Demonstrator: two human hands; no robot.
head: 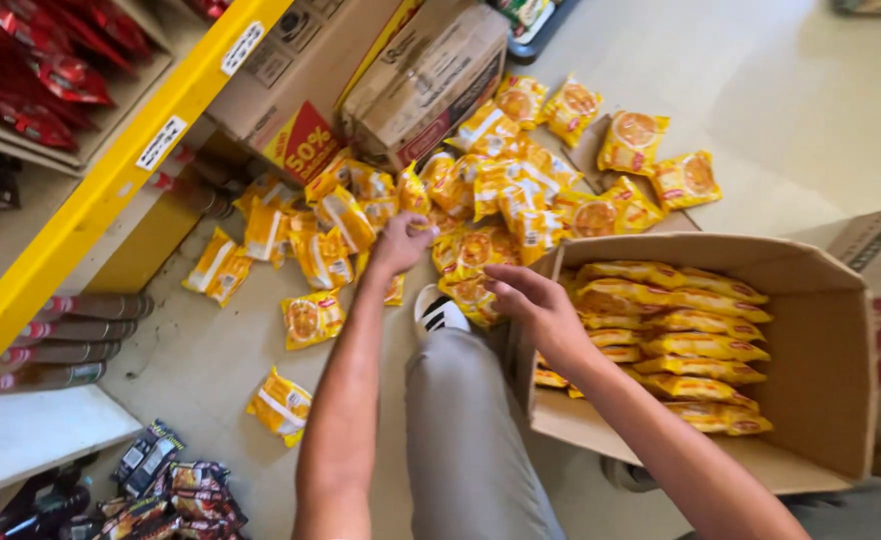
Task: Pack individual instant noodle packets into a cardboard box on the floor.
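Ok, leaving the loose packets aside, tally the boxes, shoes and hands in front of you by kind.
Open box holding yellow packets: 1
Closed boxes by the yellow shelf: 2
Shoe: 1
Hands, left hand and right hand: 2
Total: 6

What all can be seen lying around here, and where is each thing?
Yellow packets: dozens, yellow and orange, strewn over the floor.
Open cardboard box: one, brown, at right, yellow packets stacked inside.
Closed cartons: two, brown, top centre on the floor.
Shelf rail: one, yellow, at left.
Red packets: several, on the upper left shelf.
Dark packets: several, bottom left floor.
Shoe: one, black and white, centre.
Trouser leg: grey, bottom centre.
Left hand: reaching into the yellow packets.
Right hand: open, above the box edge.
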